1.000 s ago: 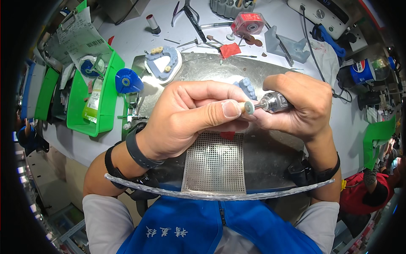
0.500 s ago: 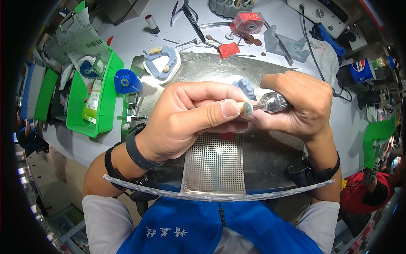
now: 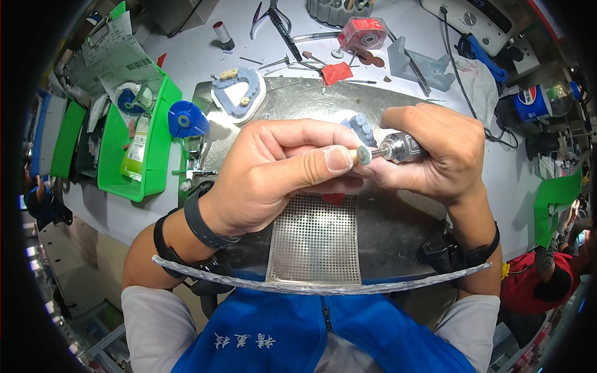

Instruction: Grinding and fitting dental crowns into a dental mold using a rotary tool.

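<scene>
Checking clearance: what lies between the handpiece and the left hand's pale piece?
In the head view, a metal shank and greenish disc lie between the handpiece and pale piece.

Beyond the perforated silver metal grille point(image 3: 314, 244), the bare left hand point(image 3: 273, 165) pinches a small, mostly hidden cream piece point(image 3: 355, 154) just beside the round grey-green disc point(image 3: 364, 155) of a silver metal handpiece point(image 3: 403, 147) gripped by the bare right hand point(image 3: 444, 152).

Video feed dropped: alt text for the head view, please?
The right hand holds a rotary handpiece, its grey-green disc beside a small, mostly hidden piece in the left hand. Dental models lie beyond; a green bin stands left.
</scene>
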A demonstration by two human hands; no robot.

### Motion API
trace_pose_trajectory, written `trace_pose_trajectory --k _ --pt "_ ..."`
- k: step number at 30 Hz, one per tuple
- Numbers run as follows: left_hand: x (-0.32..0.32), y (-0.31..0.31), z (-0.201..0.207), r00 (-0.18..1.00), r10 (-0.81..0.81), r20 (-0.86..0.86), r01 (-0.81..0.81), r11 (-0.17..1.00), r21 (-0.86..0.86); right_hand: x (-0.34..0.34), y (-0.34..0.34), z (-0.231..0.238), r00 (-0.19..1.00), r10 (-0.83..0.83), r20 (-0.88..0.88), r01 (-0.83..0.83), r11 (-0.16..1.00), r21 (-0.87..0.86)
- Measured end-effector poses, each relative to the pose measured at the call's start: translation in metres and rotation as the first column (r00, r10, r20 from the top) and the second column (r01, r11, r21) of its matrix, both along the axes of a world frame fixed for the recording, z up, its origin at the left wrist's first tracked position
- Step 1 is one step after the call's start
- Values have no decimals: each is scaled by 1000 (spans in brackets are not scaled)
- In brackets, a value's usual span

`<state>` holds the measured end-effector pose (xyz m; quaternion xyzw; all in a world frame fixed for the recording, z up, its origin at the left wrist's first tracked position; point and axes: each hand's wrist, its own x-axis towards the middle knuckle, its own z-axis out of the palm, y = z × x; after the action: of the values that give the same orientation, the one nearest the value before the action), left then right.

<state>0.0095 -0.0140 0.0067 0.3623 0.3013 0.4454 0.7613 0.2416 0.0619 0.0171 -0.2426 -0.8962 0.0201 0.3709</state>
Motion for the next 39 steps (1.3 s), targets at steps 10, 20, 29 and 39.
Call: trace_pose_trajectory --k 10,20,29,39 --pt "1 0 -1 1000 5 12 -5 1000 -6 1 1 0 1000 -5 23 5 1000 8" --pt "2 -2 -2 999 16 44 -16 1000 -2 0 1 -1 1000 3 -31 -3 1000 -1" --pt "0 4 -2 999 5 53 -6 999 32 5 6 3 1000 5 10 -5 1000 3" --pt "-13 20 -7 597 442 -670 220 713 666 41 82 -26 902 -422 91 375 870 320"
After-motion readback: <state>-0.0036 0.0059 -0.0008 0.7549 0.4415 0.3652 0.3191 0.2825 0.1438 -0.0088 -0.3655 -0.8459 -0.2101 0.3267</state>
